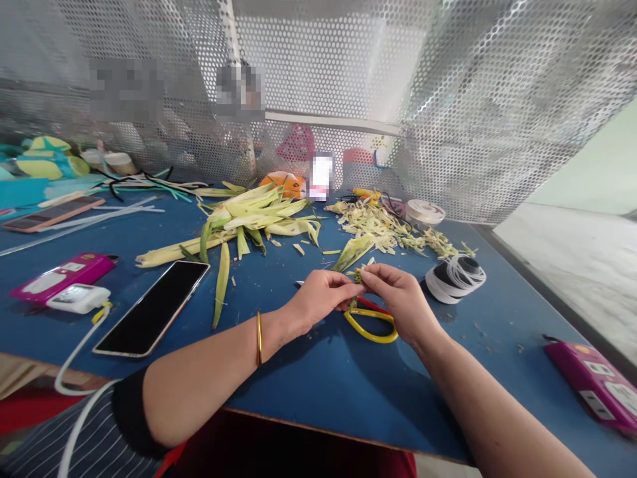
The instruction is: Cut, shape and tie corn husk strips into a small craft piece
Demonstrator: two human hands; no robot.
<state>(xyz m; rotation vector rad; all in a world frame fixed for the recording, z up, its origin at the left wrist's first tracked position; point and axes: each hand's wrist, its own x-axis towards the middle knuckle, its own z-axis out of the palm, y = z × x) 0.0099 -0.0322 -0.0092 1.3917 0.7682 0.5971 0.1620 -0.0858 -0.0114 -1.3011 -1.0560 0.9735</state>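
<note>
Both my hands meet over the middle of the blue table (323, 378). My left hand (318, 297) and my right hand (398, 295) each pinch a small green leaf piece (357, 275) between their fingertips. A gold bangle (259, 338) circles my left wrist. Yellow-handled scissors (371, 323) lie flat on the table just under my hands. A pile of long pale green leaves (249, 219) lies beyond my left hand. A heap of shredded leaf strips (383, 229) lies beyond my right hand.
A black phone (154, 305), a white power bank (79, 297) with cable and a magenta device (62, 275) lie at the left. White tape rolls (455, 275) sit right of my hands, another magenta device (594, 385) near the right edge. A perforated metal screen (448, 99) backs the table.
</note>
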